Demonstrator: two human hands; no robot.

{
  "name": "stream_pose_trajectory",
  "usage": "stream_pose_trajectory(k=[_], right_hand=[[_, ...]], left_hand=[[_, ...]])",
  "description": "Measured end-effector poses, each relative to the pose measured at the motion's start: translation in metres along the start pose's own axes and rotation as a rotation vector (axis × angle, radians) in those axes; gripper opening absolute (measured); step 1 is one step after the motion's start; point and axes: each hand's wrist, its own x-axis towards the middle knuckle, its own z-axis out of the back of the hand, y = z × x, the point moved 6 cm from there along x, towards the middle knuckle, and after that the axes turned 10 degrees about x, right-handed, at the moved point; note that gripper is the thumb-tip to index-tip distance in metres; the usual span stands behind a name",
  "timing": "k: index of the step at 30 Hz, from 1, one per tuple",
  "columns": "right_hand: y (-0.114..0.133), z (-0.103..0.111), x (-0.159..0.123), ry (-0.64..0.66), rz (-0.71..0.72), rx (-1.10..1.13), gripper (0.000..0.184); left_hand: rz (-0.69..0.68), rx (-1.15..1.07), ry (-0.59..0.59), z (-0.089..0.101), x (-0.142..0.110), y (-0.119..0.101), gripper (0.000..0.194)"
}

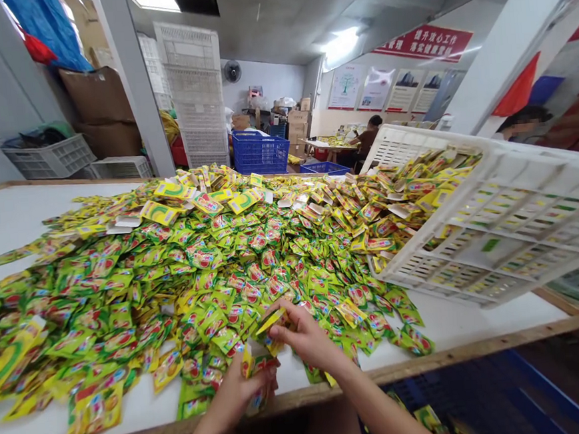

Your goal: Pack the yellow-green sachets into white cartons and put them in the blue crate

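Observation:
Close to the table's front edge, my left hand (240, 385) is closed around a small yellow carton (248, 362), whose pale flap shows at the top. Just right of it and slightly higher, my right hand (306, 336) pinches a yellow packet (271, 321) between thumb and fingers. The two hands nearly meet. A broad heap of green snack packets (202, 257) with red pictures spreads beyond them. Flat yellow cartons (161, 212) lie on the heap's far side, some with white flaps raised.
On the right, a white plastic crate (473, 256) lies tipped, spilling yellow cartons onto the white table (518, 316). A blue crate (474, 396) holding packets is below the front edge. Stacked white crates (194, 97) stand behind. Another person (371, 137) sits at a far table.

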Motion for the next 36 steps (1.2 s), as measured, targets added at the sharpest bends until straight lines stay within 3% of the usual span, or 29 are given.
stream_pose_trajectory(k=[2,7,12,22,30,34,36], right_hand=[[0.011,-0.002,-0.003,0.03,0.084,-0.213,0.009],[0.025,-0.014,-0.008,0.174,0.207,-0.552,0.024],[0.028,-0.025,-0.011,0.289,0.19,-0.719,0.013],[0.023,-0.017,-0.014,0.028,0.162,-0.724,0.024],[0.029,-0.019,-0.02,0.142,0.209,-0.595,0.01],[0.028,-0.011,-0.026,0.034,0.189,-0.649,0.026],[0.027,-0.009,-0.029,-0.036,0.209,-0.715,0.027]], left_hand=[[0.0,0.031,0.02,-0.002,-0.001,-0.003,0.04],[0.003,0.009,0.169,-0.009,-0.004,0.0,0.035],[0.012,-0.018,0.241,-0.012,-0.007,0.003,0.032],[0.033,-0.025,0.153,-0.014,-0.007,-0.003,0.035],[-0.022,-0.004,0.261,-0.023,-0.008,0.0,0.03],[-0.047,0.065,0.158,-0.014,-0.002,-0.001,0.026],[-0.05,0.067,0.165,-0.015,-0.001,-0.002,0.024]])
